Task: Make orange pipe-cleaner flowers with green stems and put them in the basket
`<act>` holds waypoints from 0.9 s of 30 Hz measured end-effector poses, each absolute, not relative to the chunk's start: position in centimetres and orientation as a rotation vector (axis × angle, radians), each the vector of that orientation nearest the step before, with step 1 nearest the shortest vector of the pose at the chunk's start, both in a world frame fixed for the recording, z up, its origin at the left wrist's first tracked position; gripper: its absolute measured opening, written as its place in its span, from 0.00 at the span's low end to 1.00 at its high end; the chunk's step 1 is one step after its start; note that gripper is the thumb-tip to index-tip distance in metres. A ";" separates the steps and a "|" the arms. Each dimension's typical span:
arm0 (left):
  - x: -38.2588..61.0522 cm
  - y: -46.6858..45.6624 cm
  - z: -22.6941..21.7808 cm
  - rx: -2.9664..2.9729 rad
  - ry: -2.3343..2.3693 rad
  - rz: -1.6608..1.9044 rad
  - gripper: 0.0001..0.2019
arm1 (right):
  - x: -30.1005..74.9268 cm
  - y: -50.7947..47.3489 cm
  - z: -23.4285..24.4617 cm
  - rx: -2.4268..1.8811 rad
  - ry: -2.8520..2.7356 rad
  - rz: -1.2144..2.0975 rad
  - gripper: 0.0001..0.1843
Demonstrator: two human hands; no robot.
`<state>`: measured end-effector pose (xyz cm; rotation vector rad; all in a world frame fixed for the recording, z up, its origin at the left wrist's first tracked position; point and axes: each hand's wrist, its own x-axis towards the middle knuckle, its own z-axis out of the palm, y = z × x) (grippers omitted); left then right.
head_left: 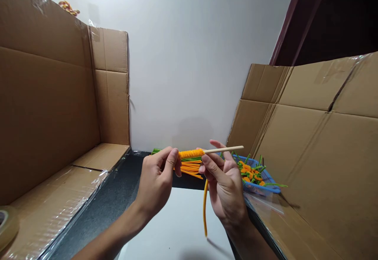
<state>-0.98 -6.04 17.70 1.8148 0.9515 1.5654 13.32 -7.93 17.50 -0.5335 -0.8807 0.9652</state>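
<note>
At the lower left of the frame, a roll of clear adhesive tape [6, 227] is seen resting on a folded brown corrugated cardboard panel [44, 94], which is being kept upright along the left side. Toward the centre, the left hand [155, 177] is being closed in a pinch, with the thumb and bent fingers gripping the left end of a tight orange chenille coil [190, 154]. That coil is being carried on a thin pale wooden stick [224, 149], whose bare tip is being pointed toward the right. Behind the hands, a loose bundle of straight orange chenille stems [190, 168] and green chenille stems [157, 151] is seen lying on a black countertop [109, 201]. The right hand [224, 185] is also being closed on the work, with the thumb and forefinger pinching the stick at the coil's right end while the other fingers are being curled behind it. As far as is shown, a good length of stick is being covered, while a long unwound orange chenille tail [204, 208] is being left hanging below the right hand, and the bare stick tip is left uncovered. At the right, a blue plastic basket [270, 177] is being filled with orange-and-green chenille pieces [248, 173].
</note>
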 end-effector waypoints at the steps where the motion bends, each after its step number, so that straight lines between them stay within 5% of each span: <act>1: -1.3 -5.9 18.0 1.785 0.929 1.506 0.24 | 13.5 -7.8 17.4 -0.531 -0.920 0.958 0.23; 6: -2.4 -5.3 19.0 1.563 0.737 1.144 0.23 | 14.1 -7.3 16.8 -0.478 -1.162 0.757 0.09; 13: -1.8 -4.9 18.3 1.342 0.629 0.806 0.21 | 15.3 -7.7 17.2 -0.447 -1.274 0.680 0.07; 22: -1.9 -4.9 17.8 2.335 1.050 1.167 0.22 | 15.6 -6.8 17.7 -0.588 -1.088 0.880 0.13; 27: -1.8 -4.7 17.8 2.329 1.014 1.192 0.21 | 15.8 -6.9 18.4 -0.604 -1.017 1.078 0.14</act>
